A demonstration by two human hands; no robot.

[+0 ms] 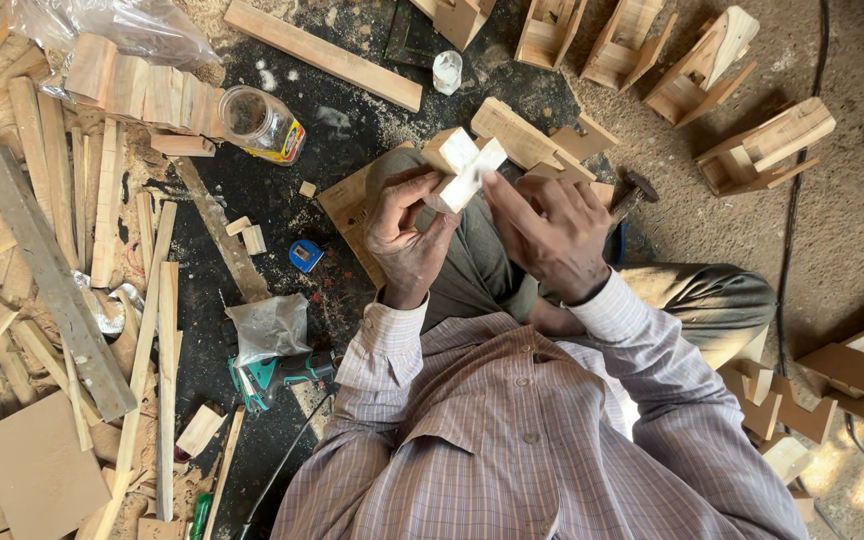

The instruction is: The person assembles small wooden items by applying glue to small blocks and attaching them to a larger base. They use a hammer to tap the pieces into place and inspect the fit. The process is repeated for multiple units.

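Two hands on small wood piece [464,170], held above lap: left hand [407,235] pinches its lower end, right hand [549,235] fingertips pressed against its side. Hammer [634,192] just beside right hand; glass jar [262,124] well apart.

A glass jar [260,123] lies on its side at ten o'clock, beside a row of short wood blocks [137,92]. Long wooden slats [102,200] crowd nine o'clock. A teal power drill [277,375] sits at seven o'clock, a small blue tape measure [304,256] above it. Finished wooden stands [712,65] line up toward one o'clock. A hammer [634,192] rests at two o'clock.
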